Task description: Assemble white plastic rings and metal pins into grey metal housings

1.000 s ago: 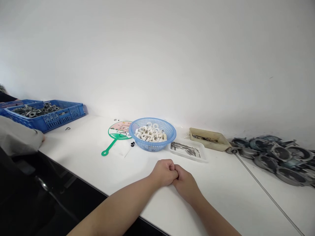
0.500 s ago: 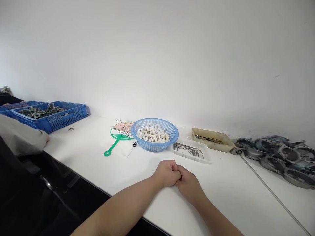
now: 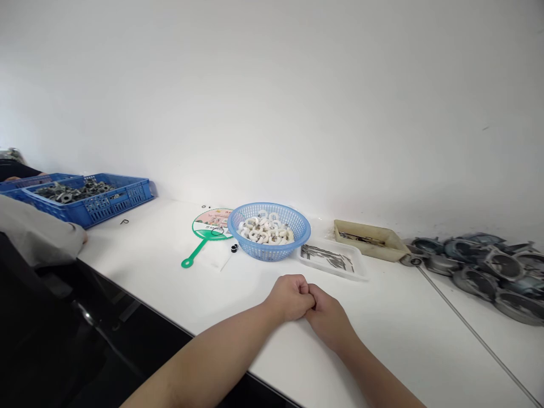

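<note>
Here they are, the left hand [image 3: 289,297] and the right hand [image 3: 330,318], pressed together with fingers curled, just in front of the round blue basket [image 3: 270,253] on the table [image 3: 395,334]! Anything tucked inside that grip? Can't tell. The basket carries a heap of white rings [image 3: 266,235], and right beside it, on its right, sits a shallow clear tray [image 3: 359,267] of thin dark metal strips [image 3: 328,258]. Farther right of the basket, a yellowish bin [image 3: 378,252], then a pile of grey metal parts [image 3: 516,309]. Over to the basket's left, a green-handled fan [image 3: 204,233], its edge reaching the rim. And well left of the basket, a blue crate [image 3: 89,212] full of metal pieces, a co-worker's pale sleeve [image 3: 38,232] in front!
</note>
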### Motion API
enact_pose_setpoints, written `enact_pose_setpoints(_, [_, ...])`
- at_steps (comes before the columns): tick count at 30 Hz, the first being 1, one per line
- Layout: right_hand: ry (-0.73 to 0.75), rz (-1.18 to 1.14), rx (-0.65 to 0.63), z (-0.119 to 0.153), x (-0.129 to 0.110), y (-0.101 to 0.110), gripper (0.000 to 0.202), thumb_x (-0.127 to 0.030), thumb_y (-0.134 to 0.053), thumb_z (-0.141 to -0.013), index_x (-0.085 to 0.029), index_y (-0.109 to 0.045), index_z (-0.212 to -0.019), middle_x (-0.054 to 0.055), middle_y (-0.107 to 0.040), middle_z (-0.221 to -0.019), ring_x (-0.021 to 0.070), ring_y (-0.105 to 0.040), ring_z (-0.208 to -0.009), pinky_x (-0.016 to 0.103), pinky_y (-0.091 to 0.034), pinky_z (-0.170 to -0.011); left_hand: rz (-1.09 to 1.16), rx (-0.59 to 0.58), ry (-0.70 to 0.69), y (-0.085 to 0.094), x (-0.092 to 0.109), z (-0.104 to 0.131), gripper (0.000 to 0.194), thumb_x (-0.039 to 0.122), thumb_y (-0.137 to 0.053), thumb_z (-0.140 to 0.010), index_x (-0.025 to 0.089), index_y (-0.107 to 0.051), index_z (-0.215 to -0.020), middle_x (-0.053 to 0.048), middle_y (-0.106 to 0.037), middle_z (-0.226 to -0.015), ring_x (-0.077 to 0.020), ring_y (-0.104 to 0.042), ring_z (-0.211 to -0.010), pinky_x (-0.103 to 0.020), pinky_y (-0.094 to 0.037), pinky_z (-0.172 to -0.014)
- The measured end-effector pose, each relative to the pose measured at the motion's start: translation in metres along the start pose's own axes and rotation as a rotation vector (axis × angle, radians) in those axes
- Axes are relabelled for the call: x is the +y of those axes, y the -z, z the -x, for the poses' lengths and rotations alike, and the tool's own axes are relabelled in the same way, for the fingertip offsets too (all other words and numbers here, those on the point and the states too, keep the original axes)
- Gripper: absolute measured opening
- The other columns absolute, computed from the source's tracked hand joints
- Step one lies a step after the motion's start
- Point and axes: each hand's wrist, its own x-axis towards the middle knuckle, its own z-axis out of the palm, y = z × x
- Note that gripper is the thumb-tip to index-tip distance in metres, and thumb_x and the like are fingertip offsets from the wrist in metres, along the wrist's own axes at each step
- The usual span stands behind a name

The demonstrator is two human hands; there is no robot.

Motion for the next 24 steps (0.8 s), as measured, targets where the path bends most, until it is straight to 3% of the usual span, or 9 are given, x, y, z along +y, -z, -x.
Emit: enact_pose_setpoints(24, [-0.001, -0.03, 0.038, 0.0038, -0.0061, -0.0012, 0.017, -0.012, -0.043, -0.065, -0.021, -0.05, -0.079, -0.002, -0.062, -0.078, 0.0162, -0.055, -0.075, 0.023, -0.034, -0.06, -0.004, 0.009, 0.009, 0.0001, -0.0018, -0.0009, 0.01, 0.017, -0.052, -0.056, 0.018, -0.042, -0.055, 0.006, -0.041, -0.05, -0.0078, -0.037, -0.051, -0.019, -0.026, -0.043])
